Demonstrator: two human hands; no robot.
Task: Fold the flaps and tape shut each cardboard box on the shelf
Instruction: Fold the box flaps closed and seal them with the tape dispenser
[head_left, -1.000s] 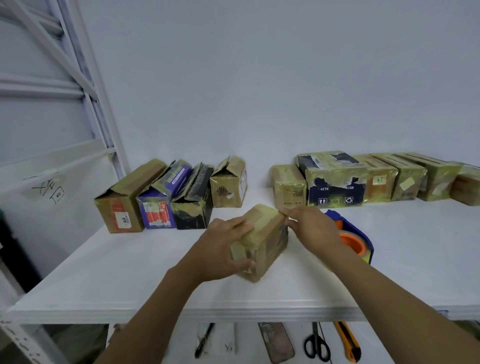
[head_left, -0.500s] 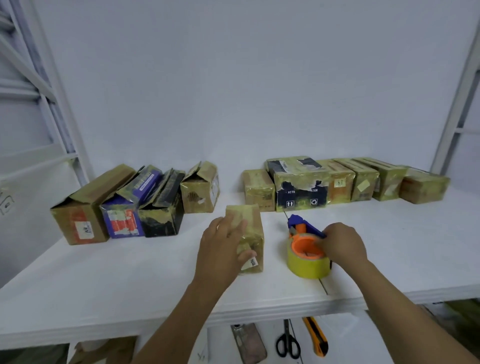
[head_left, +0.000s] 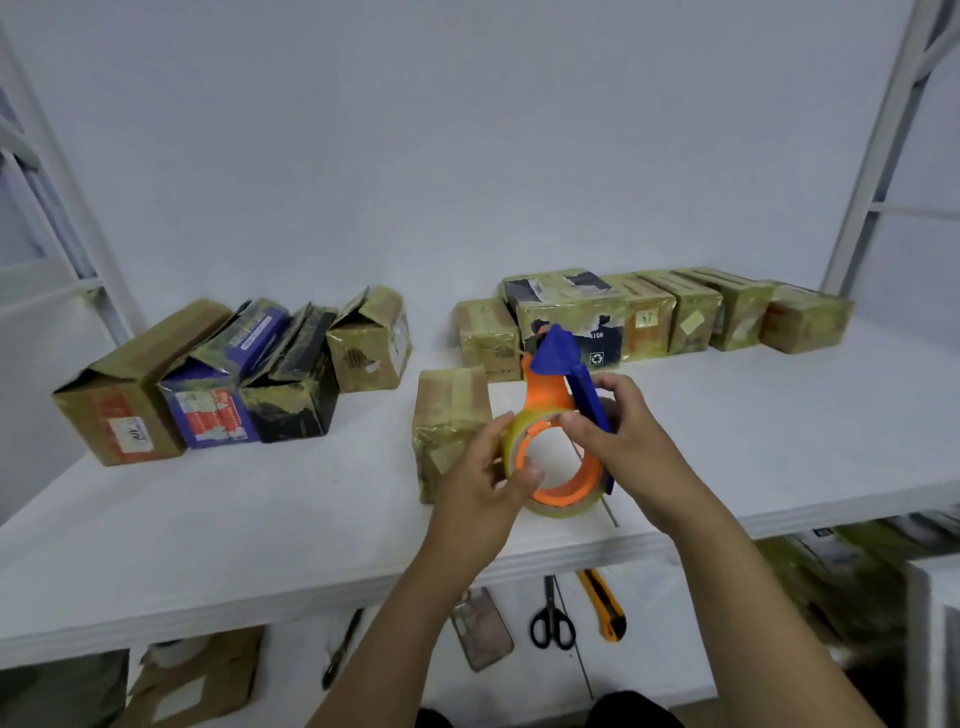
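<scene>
Cardboard open-flap boxes sitting well left of middle box. Just right of middle box, left hand pinching tape dispenser at roll rim; right hand gripping its blue handle. Behind, right of middle box, taped boxes standing in row.

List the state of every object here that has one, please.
tape dispenser: above the shelf, held in both grips.
left grip: pinches the tape roll.
right grip: holds the blue handle.
front box: upright on the shelf, flaps folded shut.
four left boxes: flaps ajar.
right row of boxes: closed, wrapped in tape.
scissors: closed, on the lower shelf.
</scene>
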